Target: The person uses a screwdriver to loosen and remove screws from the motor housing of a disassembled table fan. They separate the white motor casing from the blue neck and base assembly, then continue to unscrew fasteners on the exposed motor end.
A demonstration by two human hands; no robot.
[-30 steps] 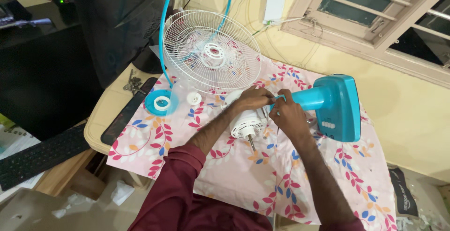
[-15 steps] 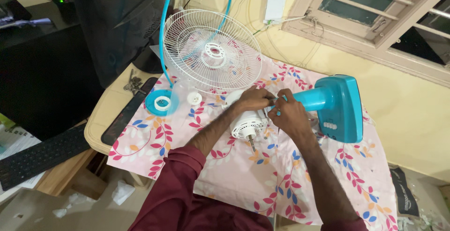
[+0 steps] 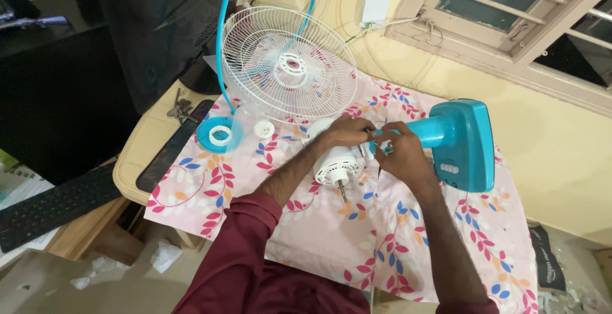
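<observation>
At the bottom of the frame are the person's dark red sleeves point(image 3: 255, 269), and both forearms reach up toward the middle of the picture over a pink tablecloth point(image 3: 331, 237) with a printed pattern of flowers and leaves.

In the centre, the left hand point(image 3: 341, 132) lies on top of a white fan motor point(image 3: 336, 164). Its fingers are curled down over the housing and touch it, but I cannot tell how firmly they grip. The motor lies on the cloth and its thin metal shaft point(image 3: 343, 193) points toward the lower edge of the frame. Just right of it, the right hand point(image 3: 401, 154) is closed loosely, with the fingertips pinched together at the end of the neck of the turquoise fan base point(image 3: 462, 145). Whether it holds a small part there is too small to see. The base lies on its side on the cloth, in the right middle of the frame.

Further away, in the left middle, a round turquoise cap point(image 3: 215, 134) and a small white knob point(image 3: 264, 128) lie on the cloth, well apart from the hands. Behind them, in the upper centre, a white wire fan guard point(image 3: 287, 65) stands tilted. At the left edge lies a black keyboard point(image 3: 51, 205), and in the upper right there is a window frame point(image 3: 510, 14).
</observation>
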